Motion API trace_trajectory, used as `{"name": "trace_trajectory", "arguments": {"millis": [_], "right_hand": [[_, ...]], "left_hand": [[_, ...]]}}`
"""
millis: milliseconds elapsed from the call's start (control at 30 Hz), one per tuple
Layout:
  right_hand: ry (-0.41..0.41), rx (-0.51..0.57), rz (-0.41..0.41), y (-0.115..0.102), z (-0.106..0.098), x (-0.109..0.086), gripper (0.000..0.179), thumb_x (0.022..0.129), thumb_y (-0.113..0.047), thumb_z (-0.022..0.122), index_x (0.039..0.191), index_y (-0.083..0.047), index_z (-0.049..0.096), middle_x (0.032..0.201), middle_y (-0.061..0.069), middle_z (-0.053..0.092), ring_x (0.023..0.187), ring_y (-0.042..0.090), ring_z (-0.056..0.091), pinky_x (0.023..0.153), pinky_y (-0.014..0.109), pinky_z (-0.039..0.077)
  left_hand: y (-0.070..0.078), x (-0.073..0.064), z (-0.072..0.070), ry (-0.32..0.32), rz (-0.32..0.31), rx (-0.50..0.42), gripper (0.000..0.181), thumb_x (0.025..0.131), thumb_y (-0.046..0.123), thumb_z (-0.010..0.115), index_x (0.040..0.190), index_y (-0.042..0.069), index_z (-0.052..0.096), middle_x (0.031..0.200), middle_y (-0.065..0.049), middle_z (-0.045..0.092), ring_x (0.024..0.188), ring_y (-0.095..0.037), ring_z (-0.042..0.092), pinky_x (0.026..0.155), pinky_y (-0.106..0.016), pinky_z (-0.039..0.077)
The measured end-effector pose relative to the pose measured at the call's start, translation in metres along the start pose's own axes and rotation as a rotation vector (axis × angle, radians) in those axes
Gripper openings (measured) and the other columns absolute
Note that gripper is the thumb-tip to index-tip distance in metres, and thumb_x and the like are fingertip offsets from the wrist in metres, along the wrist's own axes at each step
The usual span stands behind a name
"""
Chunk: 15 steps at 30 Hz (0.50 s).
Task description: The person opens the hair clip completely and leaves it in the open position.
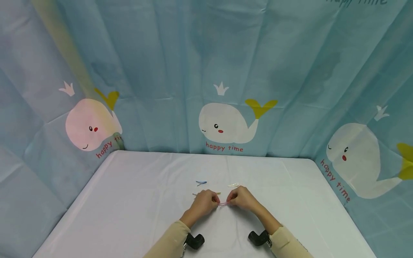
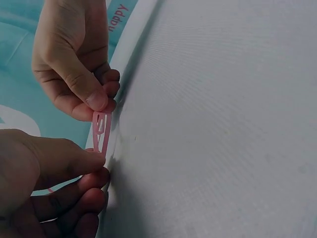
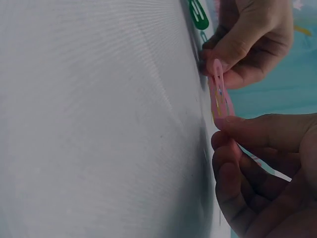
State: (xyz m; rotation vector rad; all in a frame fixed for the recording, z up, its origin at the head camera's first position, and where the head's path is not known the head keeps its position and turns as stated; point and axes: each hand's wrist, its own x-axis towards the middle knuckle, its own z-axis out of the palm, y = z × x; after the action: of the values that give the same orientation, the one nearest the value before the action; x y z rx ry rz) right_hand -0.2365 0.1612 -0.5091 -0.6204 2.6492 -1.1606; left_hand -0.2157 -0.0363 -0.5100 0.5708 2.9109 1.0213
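A pink snap hair clip (image 1: 223, 204) is stretched between both hands just above the white table. My left hand (image 1: 204, 202) pinches one end between thumb and fingers. The other end sits in the pinch of my right hand (image 1: 241, 198). In the right wrist view the pink hair clip (image 3: 221, 91) shows its two layers spread apart, near the left thumb (image 3: 237, 47). Fingertips cover both ends of it. Beyond the left hand, a green hair clip (image 3: 199, 15) appears at the top of that view.
Behind the hands lie a blue hair clip (image 1: 201, 182) and a white hair clip (image 1: 233, 185). A yellow clip (image 1: 218, 193) is partly hidden by the left hand. Blue curtains with whale prints (image 1: 227, 123) surround the table (image 1: 129, 200) at the back and sides.
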Motion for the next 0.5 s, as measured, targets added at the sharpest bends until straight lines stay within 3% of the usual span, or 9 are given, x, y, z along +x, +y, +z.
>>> {"name": "trace_trajectory", "arguments": {"millis": [267, 500], "right_hand": [[-0.018, -0.017, -0.004, 0.0007, 0.0029, -0.0005, 0.004, 0.075, -0.003, 0.077, 0.074, -0.001, 0.074, 0.066, 0.003, 0.07, 0.058, 0.004, 0.049, 0.052, 0.019, 0.039], [-0.023, -0.021, -0.001, -0.0011, 0.0026, -0.0009, 0.006, 0.075, 0.001, 0.074, 0.072, -0.004, 0.075, 0.067, 0.004, 0.071, 0.058, 0.006, 0.05, 0.052, 0.019, 0.039]], "left_hand": [[0.0035, -0.0015, 0.0006, 0.018, 0.033, 0.085, 0.011, 0.076, 0.005, 0.075, 0.069, 0.014, 0.073, 0.063, 0.007, 0.066, 0.058, -0.003, 0.053, 0.056, -0.019, 0.041], [0.0027, -0.0012, 0.0013, 0.027, 0.058, 0.098, 0.011, 0.074, 0.002, 0.075, 0.07, 0.012, 0.074, 0.065, 0.005, 0.068, 0.06, -0.007, 0.059, 0.057, -0.02, 0.044]]}}
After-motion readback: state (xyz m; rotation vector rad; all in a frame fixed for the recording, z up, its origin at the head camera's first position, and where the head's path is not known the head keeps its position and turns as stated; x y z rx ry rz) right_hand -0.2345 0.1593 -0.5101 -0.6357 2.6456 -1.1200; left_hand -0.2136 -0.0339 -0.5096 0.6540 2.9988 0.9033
